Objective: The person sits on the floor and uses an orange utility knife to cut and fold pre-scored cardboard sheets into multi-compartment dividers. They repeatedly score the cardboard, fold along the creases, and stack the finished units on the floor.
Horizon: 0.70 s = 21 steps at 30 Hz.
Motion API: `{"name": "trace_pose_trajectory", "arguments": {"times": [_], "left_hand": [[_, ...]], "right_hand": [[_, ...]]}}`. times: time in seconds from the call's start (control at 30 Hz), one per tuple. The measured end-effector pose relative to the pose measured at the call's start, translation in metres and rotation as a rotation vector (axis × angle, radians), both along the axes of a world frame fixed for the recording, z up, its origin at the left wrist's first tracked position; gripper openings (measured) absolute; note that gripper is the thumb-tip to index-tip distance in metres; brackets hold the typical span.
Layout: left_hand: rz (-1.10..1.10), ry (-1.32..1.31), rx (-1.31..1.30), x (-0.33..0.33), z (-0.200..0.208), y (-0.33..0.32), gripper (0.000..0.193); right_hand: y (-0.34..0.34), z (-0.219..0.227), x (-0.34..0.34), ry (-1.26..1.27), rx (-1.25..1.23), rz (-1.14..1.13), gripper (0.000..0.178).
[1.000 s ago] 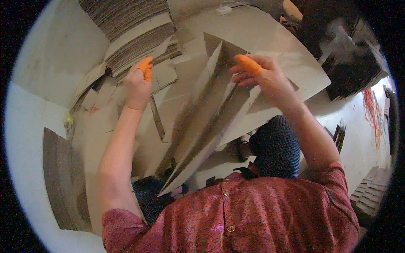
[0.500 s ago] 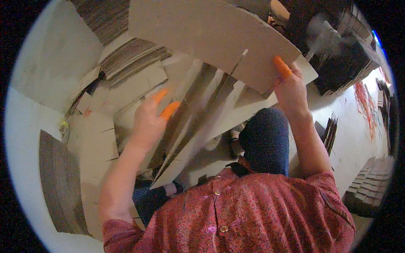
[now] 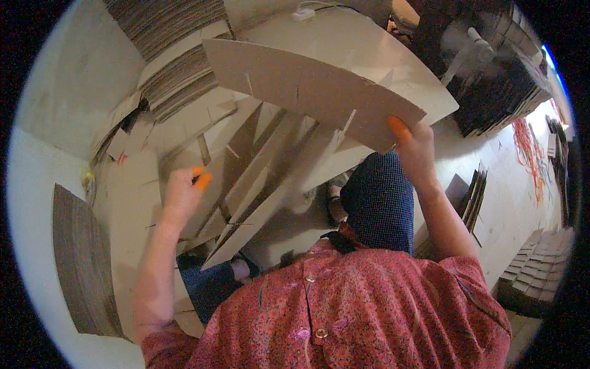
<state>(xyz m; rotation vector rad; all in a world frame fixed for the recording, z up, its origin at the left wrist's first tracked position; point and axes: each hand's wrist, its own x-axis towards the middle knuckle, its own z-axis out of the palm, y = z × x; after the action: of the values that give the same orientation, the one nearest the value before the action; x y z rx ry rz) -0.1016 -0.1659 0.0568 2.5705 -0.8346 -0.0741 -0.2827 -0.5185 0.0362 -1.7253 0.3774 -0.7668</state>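
Note:
My right hand, with an orange cover on its thumb, grips the right end of a long cardboard strip. Slots are cut along the strip's lower edge, and it stands tilted above other slotted cardboard strips that cross each other below. At the left, beside these crossed strips, my left hand has curled fingers with orange covers on thumb and forefinger. The two covered tips are close together; whether anything is between them is hidden.
A pale table lies under the work. Stacked cardboard stands at the far left, another stack at the near left. A fan stands far right near a dark stack. Red straps lie on the floor.
The strip in my right hand has come lower and tipped, showing its slots and more table behind. My left hand has moved left and nearer to me, its fingers drawing together.

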Motion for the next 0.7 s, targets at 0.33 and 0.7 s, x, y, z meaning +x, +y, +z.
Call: {"name": "trace_pose_trajectory", "arguments": {"times": [0.33,0.7], "left_hand": [[0.13,0.055,-0.037,0.015,-0.016,0.014,0.021],[0.057,-0.102,-0.072,-0.009,-0.007,0.0,0.017]], "right_hand": [[0.012,0.008,-0.013,0.034,-0.106,-0.013,0.024],[0.011,-0.039,-0.013,0.06,-0.197,0.046,0.014]]}}
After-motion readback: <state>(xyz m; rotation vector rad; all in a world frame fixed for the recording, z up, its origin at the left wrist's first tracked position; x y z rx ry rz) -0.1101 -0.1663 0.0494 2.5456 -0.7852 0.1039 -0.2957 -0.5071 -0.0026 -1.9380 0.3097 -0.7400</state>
